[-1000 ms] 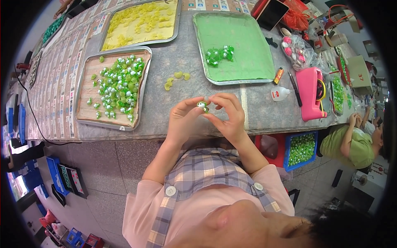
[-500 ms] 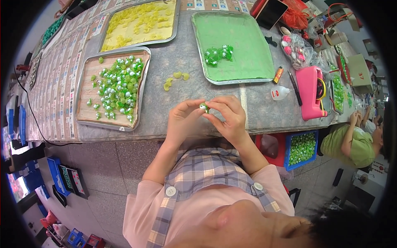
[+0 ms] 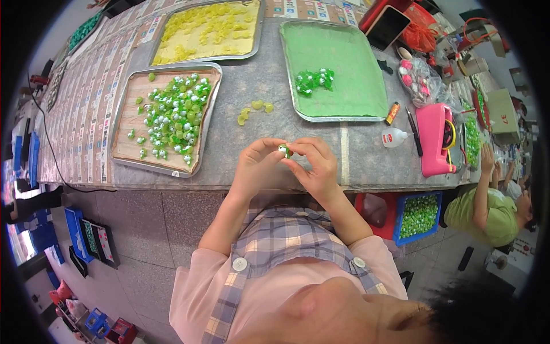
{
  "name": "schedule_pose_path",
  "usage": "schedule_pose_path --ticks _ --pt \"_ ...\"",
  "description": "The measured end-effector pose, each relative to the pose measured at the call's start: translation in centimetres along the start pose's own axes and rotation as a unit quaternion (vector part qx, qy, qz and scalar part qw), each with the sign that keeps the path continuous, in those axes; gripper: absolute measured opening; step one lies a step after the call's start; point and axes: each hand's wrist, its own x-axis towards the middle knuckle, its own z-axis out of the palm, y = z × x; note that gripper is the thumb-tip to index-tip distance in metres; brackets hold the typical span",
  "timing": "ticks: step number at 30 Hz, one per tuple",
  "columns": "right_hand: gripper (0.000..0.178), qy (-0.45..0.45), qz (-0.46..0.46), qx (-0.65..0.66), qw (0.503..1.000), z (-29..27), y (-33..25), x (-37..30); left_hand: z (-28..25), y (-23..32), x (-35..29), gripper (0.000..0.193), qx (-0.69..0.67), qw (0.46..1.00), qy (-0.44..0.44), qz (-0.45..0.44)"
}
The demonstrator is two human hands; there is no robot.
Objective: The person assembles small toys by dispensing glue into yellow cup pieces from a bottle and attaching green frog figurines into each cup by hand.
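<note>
Small green figure, white-eyed, pinched between left hand and right hand

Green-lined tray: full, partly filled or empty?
Partly filled, mostly bare: one small cluster of green pieces sits toward the left of the green-lined tray; plain liner shows elsewhere.

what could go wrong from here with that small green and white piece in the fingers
The small, glossy green-and-white piece sits only between the fingertips of the left hand and right hand, so it might slip. The loose, curved yellow pieces on the grey table covering could get knocked by a reaching hand.
</note>
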Motion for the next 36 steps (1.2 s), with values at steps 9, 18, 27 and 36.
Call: schedule_pose_path --ticks 9,18,27,36 --pt "0.019 -0.124 -0.063 -0.071 0.988 2.7 1.7 5.4 -8.5 6.7 0.9 0.015 0.479 0.765 0.323 0.286" --pt "0.017 -0.149 -0.172 -0.248 0.942 9.1 3.4 6.4 -12.7 7.7 2.0 0.019 0.633 0.636 0.377 0.232" --pt "0.009 -0.07 -0.115 0.0 0.991 1.9 0.0 5.8 -8.8 5.7 1.6 0.019 0.447 0.78 0.319 0.299" --pt "0.028 -0.023 -0.165 -0.069 0.984 -1.1 0.7 1.3 -0.9 -0.4 0.5 0.023 -0.152 0.983 -0.088 -0.046"
